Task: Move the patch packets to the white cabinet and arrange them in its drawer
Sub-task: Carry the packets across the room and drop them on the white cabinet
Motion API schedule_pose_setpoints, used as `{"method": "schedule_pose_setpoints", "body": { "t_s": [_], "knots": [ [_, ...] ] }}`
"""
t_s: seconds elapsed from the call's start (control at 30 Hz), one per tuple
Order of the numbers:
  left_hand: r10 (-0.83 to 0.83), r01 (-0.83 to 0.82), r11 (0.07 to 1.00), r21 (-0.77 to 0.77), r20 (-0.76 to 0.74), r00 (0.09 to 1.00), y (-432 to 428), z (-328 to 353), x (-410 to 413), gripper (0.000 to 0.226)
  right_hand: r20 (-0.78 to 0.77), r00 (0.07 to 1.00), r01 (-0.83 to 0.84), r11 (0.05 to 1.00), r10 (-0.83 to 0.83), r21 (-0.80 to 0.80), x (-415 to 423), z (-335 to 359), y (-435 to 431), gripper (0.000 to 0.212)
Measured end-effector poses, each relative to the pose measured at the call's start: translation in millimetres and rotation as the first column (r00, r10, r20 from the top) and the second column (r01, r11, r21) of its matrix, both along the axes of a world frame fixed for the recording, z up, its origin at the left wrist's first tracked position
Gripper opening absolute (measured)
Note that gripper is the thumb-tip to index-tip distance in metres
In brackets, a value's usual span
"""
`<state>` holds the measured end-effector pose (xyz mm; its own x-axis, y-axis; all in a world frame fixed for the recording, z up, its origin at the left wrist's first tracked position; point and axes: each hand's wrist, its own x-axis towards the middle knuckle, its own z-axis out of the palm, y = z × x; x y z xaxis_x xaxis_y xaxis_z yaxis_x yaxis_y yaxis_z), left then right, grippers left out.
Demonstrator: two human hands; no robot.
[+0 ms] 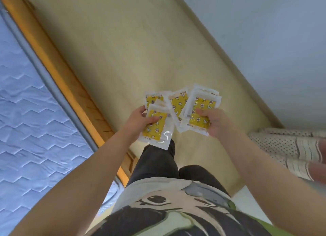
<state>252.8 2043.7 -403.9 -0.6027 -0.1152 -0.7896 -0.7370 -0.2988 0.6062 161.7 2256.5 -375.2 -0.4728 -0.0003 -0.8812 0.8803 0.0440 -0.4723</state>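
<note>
The person stood and looked down; both bare arms reached forward, and the patch packets (pixel 178 105) were all held in the two hands, in the air above the floor (pixel 123 50), in front of the body. The packets were white sachets with a yellow printed field of small stars and flowers; they spread like a fan from one hand to the other.

The left hand (pixel 139 118) gripped the left part of the fan; its thumb lay across the yellow face of the front packet (pixel 156 130), and its other fingers were curled behind the packets, mostly hidden. The right hand (pixel 214 123) gripped a stack of packets (pixel 202 103), several lying one on another with shifted edges; its thumb pressed on the top one, and its fingers were under the stack, out of sight. Between the two hands a few more packets overlapped; I could not tell which hand carried them, nor how many packets there were in all.

The floor was pale beige; a quilted light blue mattress (pixel 26 112) in an orange wooden frame (pixel 58 64) ran along the left side; a grey-blue wall (pixel 264 41) stood at the right. A dotted fabric (pixel 282 144) lay at the right edge; below the packets showed dark trousers (pixel 158 163) and a printed T-shirt (pixel 176 209).
</note>
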Motion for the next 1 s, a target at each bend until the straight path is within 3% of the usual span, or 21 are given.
{"method": "schedule_pose_setpoints", "body": {
  "t_s": [0.37,0.6,0.77,0.83,1.0],
  "knots": [
    [0.319,-0.315,0.946,-0.079,0.047,0.947,-153.3,8.5,-151.4,0.047,0.035,0.917,-0.398,0.918,0.397,0.0,-211.3,6.1,-196.8,0.015],
    [0.486,-0.482,0.859,-0.172,-0.019,0.874,-268.7,10.4,-292.1,0.04,-0.031,0.744,-0.668,0.743,0.668,-0.042,-368.6,0.1,-349.7,0.016],
    [0.629,-0.616,0.76,-0.208,-0.003,0.777,-358.1,25.0,-366.7,0.04,-0.059,0.57,-0.822,0.57,0.82,-0.01,-461.9,-6.5,-468.2,0.072],
    [0.689,-0.671,0.709,-0.217,0.012,0.725,-395.7,29.5,-385.7,0.044,-0.058,0.54,-0.842,0.54,0.84,-0.014,-487.2,-1.8,-516.7,0.066],
    [0.741,-0.715,0.655,-0.242,0.024,0.671,-502.0,26.1,-422.1,0.044,-0.063,0.489,-0.871,0.491,0.87,0.004,-534.9,14.4,-642.3,0.026]
  ]
}}
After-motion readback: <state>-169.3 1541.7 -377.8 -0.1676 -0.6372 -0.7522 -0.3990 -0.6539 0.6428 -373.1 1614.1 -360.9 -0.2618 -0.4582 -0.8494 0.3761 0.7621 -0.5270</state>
